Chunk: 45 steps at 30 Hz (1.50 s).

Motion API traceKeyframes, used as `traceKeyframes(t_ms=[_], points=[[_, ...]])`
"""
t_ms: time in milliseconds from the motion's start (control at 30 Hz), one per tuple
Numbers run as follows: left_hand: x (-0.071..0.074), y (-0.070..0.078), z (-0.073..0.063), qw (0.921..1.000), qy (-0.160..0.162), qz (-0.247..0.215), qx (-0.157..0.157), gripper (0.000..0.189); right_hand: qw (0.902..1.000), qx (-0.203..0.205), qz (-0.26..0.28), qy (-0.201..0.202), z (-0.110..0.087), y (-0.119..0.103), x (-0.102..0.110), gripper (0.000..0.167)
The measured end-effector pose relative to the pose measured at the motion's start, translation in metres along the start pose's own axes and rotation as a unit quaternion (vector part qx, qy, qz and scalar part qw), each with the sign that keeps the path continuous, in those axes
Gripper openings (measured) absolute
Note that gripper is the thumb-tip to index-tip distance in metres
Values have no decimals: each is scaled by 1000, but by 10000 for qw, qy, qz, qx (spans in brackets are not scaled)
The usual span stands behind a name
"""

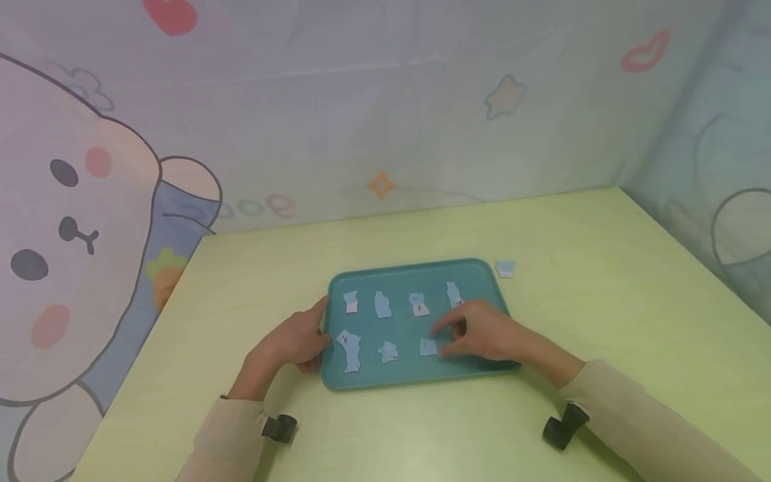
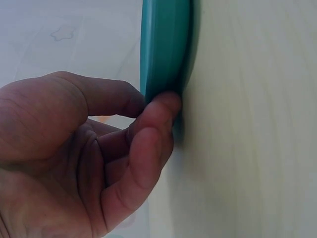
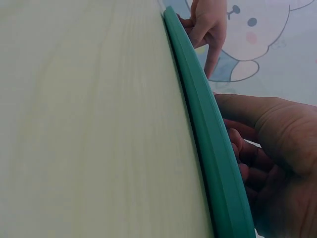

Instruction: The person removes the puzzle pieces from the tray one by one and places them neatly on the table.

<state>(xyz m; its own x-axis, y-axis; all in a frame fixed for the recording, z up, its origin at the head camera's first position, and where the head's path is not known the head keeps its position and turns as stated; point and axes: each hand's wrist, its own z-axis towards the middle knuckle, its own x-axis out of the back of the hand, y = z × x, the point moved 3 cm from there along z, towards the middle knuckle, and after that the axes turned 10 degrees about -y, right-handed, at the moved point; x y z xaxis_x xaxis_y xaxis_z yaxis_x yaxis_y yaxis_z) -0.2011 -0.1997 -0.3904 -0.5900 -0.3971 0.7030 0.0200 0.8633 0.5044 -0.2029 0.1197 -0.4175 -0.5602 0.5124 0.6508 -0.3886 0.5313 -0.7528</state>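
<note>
A teal tray (image 1: 415,382) lies on the table, bearing several torn paper scraps in two rough rows. My left hand (image 1: 299,338) holds the tray's left edge; in the left wrist view its thumb and curled fingers (image 2: 146,158) meet at the rim. Over the tray's right part is my right hand (image 1: 484,331), thumb and index finger apart. Beside its thumb lies a small paper scrap (image 1: 428,347). A longer scrap (image 1: 453,294) sits just behind that hand, partly covered. In the right wrist view the tray wall hides the right fingertips.
Another paper scrap (image 1: 506,268) lies on the pale yellow table (image 1: 578,268), past the tray's far right corner. Both sleeves carry a black wrist device (image 1: 280,428). A cartoon-printed cloth (image 1: 361,100) rises behind the table.
</note>
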Motion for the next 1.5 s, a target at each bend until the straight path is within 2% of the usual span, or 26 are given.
traceKeyframes(t_ms=[933,1233,1500], points=[[0,-1,2,10000,-8,12,66,78,9989,135,-418,142,2,-1,-3,15],[-2,1,-2,10000,5,76,-36,78,9997,32,226,49,4,3,0,18],[-1,1,-1,10000,22,68,-49,77,9958,-186,891,37,2,11,9,23]])
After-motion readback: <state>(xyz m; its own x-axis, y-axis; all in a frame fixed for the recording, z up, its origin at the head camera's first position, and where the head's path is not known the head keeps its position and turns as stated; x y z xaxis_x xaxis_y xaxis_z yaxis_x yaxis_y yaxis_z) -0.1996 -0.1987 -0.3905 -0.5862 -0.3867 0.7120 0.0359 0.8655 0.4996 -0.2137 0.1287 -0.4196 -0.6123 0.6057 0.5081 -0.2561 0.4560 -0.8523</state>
